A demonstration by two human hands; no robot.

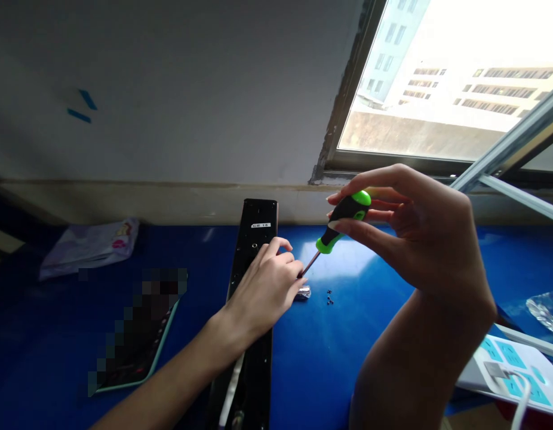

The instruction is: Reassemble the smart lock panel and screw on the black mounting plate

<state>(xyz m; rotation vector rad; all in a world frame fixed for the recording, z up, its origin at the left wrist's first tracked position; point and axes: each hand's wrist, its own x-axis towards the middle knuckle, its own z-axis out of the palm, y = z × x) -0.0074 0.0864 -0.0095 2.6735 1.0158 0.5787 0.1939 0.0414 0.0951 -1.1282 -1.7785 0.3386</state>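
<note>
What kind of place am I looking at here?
Probably a small repair bench by a window: the right hand holds a green-handled screwdriver by a long black device, with tiny screws on the blue worktop.

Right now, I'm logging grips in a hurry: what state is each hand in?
Left hand: resting on the black panel, fingers curled by the screwdriver tip; any grip cannot be told.
Right hand: closed on the screwdriver handle.

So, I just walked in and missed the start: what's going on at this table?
A person has a long black panel lying on the blue table. The right hand pinches a screwdriver by its green handle, with the shaft angled down toward the panel. The left hand rests on the panel, fingers curled at the screwdriver's tip. A few tiny screws lie loose nearby.
</note>
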